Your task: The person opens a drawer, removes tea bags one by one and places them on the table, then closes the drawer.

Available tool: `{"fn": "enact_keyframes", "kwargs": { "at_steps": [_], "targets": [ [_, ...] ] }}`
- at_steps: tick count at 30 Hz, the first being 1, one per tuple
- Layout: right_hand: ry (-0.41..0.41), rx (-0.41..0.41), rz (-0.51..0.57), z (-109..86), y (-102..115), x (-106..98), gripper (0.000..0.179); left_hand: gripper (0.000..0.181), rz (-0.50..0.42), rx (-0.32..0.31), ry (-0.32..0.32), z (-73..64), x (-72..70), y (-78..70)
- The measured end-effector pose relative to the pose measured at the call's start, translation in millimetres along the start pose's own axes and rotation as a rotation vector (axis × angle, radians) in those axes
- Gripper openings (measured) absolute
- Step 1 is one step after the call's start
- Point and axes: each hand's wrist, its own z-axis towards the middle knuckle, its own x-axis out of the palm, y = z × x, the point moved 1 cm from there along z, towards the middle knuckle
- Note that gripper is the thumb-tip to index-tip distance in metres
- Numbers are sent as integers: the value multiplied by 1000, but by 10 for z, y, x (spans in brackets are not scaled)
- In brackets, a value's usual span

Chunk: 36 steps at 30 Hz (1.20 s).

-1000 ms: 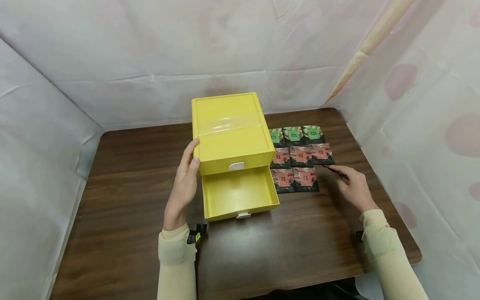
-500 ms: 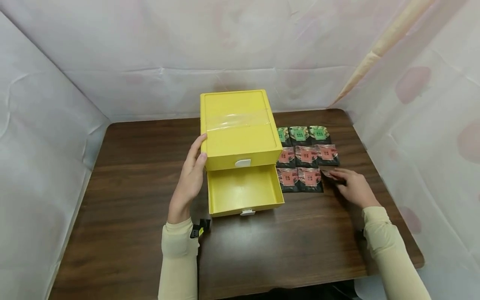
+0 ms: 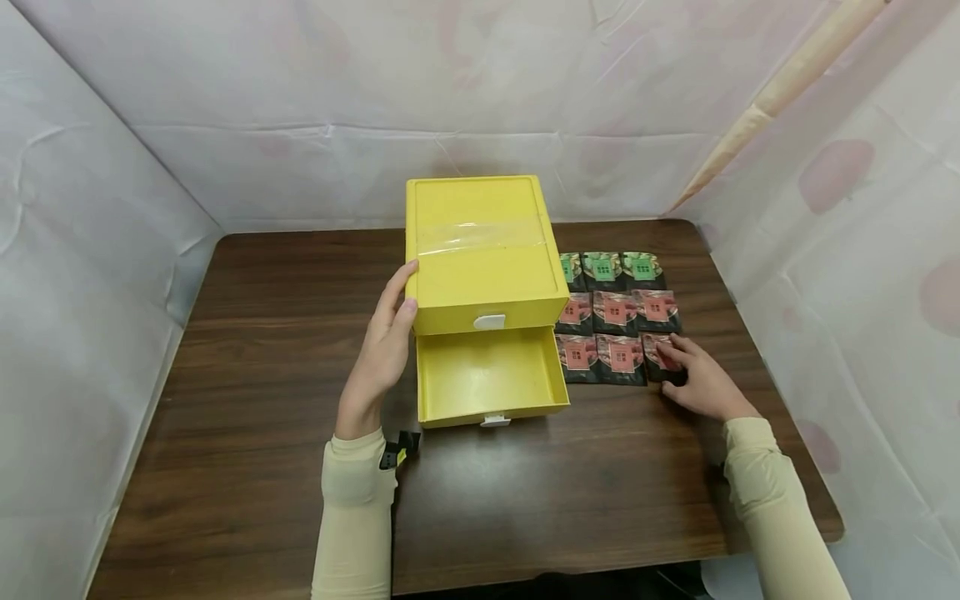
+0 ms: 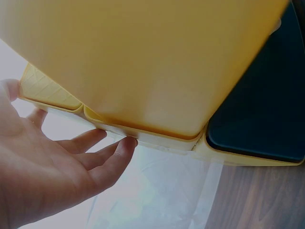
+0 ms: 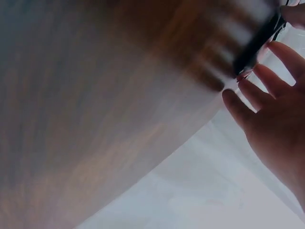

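Observation:
A yellow two-drawer storage box (image 3: 480, 258) stands mid-table in the head view, its lower drawer (image 3: 487, 379) pulled out and bare inside. My left hand (image 3: 382, 354) rests against the box's left side, fingers extended; the left wrist view shows the fingertips (image 4: 127, 143) touching its edge. At the right, my right hand (image 3: 705, 379) touches a red-labelled black sachet (image 3: 657, 354) that lies flat at the right end of the front row. The right wrist view shows this sachet (image 5: 259, 45) edge-on beside the loosely bent fingers.
Several sachets lie in rows right of the box: green-labelled ones (image 3: 602, 268) at the back, red-labelled ones (image 3: 615, 311) nearer. The box hides part of the leftmost ones. Pale sheeting (image 3: 360, 179) hangs behind the brown wooden table (image 3: 247, 375) and at its sides.
The sachet that my right hand pinched at a tilt now lies flat in the front row, and the fingers have loosened. The left hand stays against the box. The head view shifted slightly.

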Motion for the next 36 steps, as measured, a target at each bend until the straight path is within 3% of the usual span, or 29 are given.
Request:
{"fn": "enact_keyframes", "kwargs": {
  "at_steps": [4,6,11,13,15,22,29,32,36],
  "targets": [
    [-57,9,8,8,73,-12,65,49,11,-7,-6,2,-18,0],
    [-138,4,5,-52,149,1,55,49,22,-29,-5,-13,-5,-9],
    [-387,-10,-4,-321,454,56,17,49,36,-101,20,-90,88,-202],
    [-446,-18,0,-392,616,44,5,49,39,-110,24,-108,109,-275],
    [-485,-34,5,-435,800,6,7,49,44,-107,20,-111,107,-289],
    [-543,-169,-19,-548,1514,-41,21,49,61,-88,11,-72,80,-315],
    [-612,-391,-40,-622,2281,320,20,49,66,-76,7,-41,63,-336],
    [-563,-395,-10,-633,2552,521,23,49,64,-70,-1,-40,56,-331],
    [-487,-304,-27,-623,2741,727,24,49,68,-79,5,-69,73,-311]
  ]
}}
